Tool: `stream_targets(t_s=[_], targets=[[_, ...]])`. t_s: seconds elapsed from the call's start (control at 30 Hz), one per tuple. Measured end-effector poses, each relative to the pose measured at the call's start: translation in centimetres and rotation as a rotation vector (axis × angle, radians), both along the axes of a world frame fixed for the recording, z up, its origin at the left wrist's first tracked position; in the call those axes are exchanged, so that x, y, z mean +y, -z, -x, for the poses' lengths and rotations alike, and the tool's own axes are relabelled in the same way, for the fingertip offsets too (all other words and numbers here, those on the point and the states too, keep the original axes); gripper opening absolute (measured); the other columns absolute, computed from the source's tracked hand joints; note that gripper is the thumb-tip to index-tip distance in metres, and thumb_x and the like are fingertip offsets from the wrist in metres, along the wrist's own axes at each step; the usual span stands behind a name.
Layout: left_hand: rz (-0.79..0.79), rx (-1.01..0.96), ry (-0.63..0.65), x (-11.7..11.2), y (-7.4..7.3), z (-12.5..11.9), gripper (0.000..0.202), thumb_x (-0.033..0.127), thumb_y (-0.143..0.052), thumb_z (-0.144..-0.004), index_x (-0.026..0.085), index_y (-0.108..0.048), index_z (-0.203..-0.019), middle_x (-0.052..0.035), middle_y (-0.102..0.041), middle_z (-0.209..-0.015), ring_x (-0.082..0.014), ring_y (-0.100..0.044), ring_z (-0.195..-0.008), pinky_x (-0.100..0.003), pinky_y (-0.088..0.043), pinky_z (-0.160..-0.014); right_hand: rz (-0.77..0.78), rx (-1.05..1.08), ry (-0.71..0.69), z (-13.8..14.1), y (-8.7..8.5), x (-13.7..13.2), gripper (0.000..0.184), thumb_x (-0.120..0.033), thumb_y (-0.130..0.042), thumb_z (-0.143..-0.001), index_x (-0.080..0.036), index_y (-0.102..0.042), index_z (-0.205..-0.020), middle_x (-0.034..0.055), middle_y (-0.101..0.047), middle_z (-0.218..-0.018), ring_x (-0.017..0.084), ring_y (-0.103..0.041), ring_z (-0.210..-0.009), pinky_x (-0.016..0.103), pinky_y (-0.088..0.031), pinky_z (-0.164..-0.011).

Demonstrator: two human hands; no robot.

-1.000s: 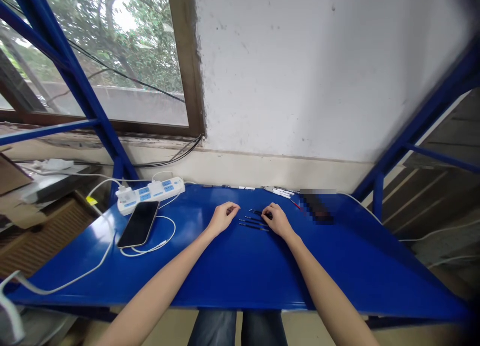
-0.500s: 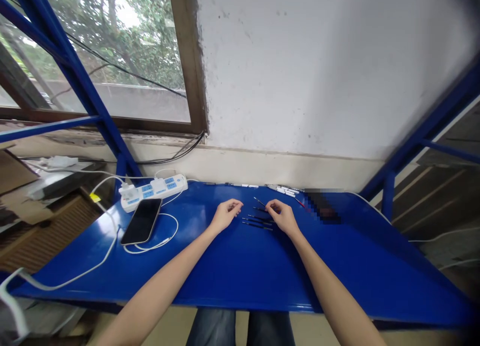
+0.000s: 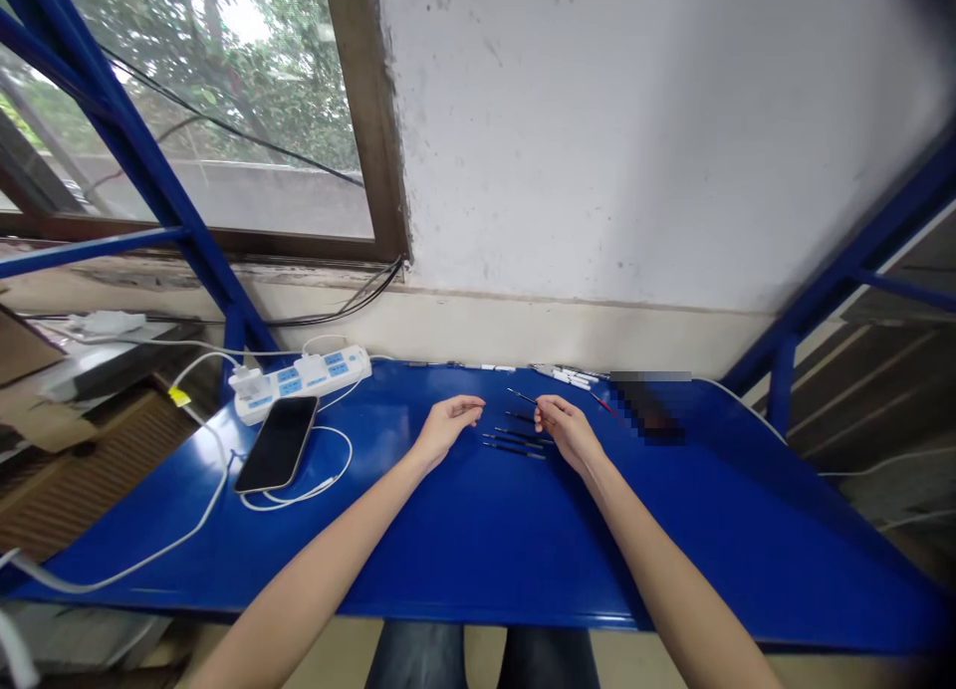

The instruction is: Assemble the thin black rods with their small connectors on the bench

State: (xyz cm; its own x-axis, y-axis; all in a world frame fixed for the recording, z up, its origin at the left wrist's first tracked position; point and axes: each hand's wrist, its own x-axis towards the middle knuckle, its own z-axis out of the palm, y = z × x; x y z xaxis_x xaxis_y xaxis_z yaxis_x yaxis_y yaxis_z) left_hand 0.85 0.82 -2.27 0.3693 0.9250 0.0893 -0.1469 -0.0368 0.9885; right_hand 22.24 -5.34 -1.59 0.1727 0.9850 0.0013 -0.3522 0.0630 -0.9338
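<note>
Several thin black pen refills [image 3: 515, 450] with pale tips lie roughly parallel on the blue table [image 3: 478, 540] between my two hands. My right hand [image 3: 566, 430] has its fingertips pinched on the end of the farthest pen refill [image 3: 522, 396], which points left and away from me. The ends of some other refills pass close to or under its fingers. To the left of the row, my left hand [image 3: 448, 427] hovers with fingers curled and thumb drawn in; nothing shows in it.
White pen parts [image 3: 572, 376] and thin dark pieces lie along the back edge by the wall. A blurred-out dark object [image 3: 648, 410] is at the back right. At left are a phone [image 3: 278, 443], a white cable [image 3: 350, 450] and a power strip [image 3: 303, 378].
My right hand has shifted slightly right, and the far pen refill between its fingers has turned a little. My left hand has stayed nearly still. The view has tilted slightly.
</note>
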Motion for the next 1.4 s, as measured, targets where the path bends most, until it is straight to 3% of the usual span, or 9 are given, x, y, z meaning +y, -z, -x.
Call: stream_targets(t_s=[0.17, 0.43, 0.53, 0.77, 1.1, 1.23, 1.4], targets=[[-0.004, 0.015, 0.001, -0.2, -0.1, -0.1, 0.034, 0.043, -0.073, -0.068, 0.013, -0.067, -0.083, -0.0027, -0.065, -0.069, -0.0124, -0.057, -0.064, -0.026, -0.045, -0.063, 0.008, 0.094, -0.014, 0.1, 0.0, 0.0, 0.03, -0.038, -0.081, -0.061, -0.017, -0.069, -0.078, 0.0012, -0.061, -0.067, 0.013, -0.055, -0.064, 0.027, -0.045, -0.059], [-0.033, 0.058, -0.029, -0.6, -0.3, -0.1, 0.043, 0.053, -0.062, -0.078, 0.014, -0.057, -0.061, 0.0021, -0.054, -0.05, -0.008, -0.047, -0.046, -0.022, -0.037, -0.05, -0.012, 0.105, -0.074, 0.4, -0.2, -0.2, 0.03, -0.039, -0.078, -0.066, -0.016, -0.072, -0.085, 0.0048, -0.065, -0.077, 0.016, -0.059, -0.073, 0.027, -0.048, -0.063], [-0.005, 0.007, 0.0, -0.7, -0.6, -0.1, 0.039, 0.051, -0.066, -0.076, 0.013, -0.06, -0.068, 0.0006, -0.06, -0.055, -0.0092, -0.052, -0.049, -0.023, -0.042, -0.052, -0.025, 0.087, -0.116, 0.4, -0.2, -0.3, 0.03, -0.039, -0.076, -0.069, -0.017, -0.072, -0.089, 0.0057, -0.067, -0.081, 0.016, -0.06, -0.076, 0.028, -0.048, -0.064], [0.092, -0.131, 0.053, -0.8, -0.8, -0.2, 0.036, 0.038, -0.079, -0.066, 0.013, -0.063, -0.087, -0.0091, -0.073, -0.086, -0.017, -0.068, -0.076, -0.031, -0.053, -0.074, -0.027, 0.053, -0.177, 0.5, 0.0, -0.4, 0.028, -0.038, -0.073, -0.073, -0.018, -0.072, -0.093, 0.0069, -0.068, -0.087, 0.018, -0.062, -0.081, 0.03, -0.048, -0.069], [0.071, -0.11, 0.088, -0.8, -0.5, -0.2, 0.037, 0.038, -0.079, -0.065, 0.012, -0.063, -0.086, -0.0093, -0.074, -0.085, -0.0198, -0.07, -0.081, -0.033, -0.054, -0.078, -0.031, -0.007, -0.216, 0.9, 0.1, -0.5, 0.031, -0.041, -0.073, -0.073, -0.019, -0.073, -0.094, 0.0081, -0.069, -0.09, 0.02, -0.062, -0.084, 0.032, -0.048, -0.072], [0.022, -0.036, 0.112, -1.0, -0.6, -0.2, 0.036, 0.042, -0.075, -0.069, 0.012, -0.063, -0.086, -0.0092, -0.073, -0.081, -0.0189, -0.069, -0.076, -0.032, -0.054, -0.074, -0.028, -0.131, -0.226, 1.2, 0.0, -0.7, 0.033, -0.043, -0.072, -0.072, -0.019, -0.074, -0.095, 0.0071, -0.069, -0.086, 0.018, -0.06, -0.079, 0.032, -0.047, -0.07], [-0.091, 0.061, 0.126, -1.0, -0.5, -0.2, 0.032, 0.044, -0.071, -0.072, 0.013, -0.063, -0.081, -0.0072, -0.071, -0.074, -0.0165, -0.065, -0.066, -0.03, -0.052, -0.065, -0.122, -0.56, -0.122, 1.3, 0.2, -0.8, 0.023, -0.039, -0.067, -0.075, -0.022, -0.075, -0.089, 0.002, -0.066, -0.077, 0.013, -0.051, -0.063, 0.029, -0.041, -0.064]])
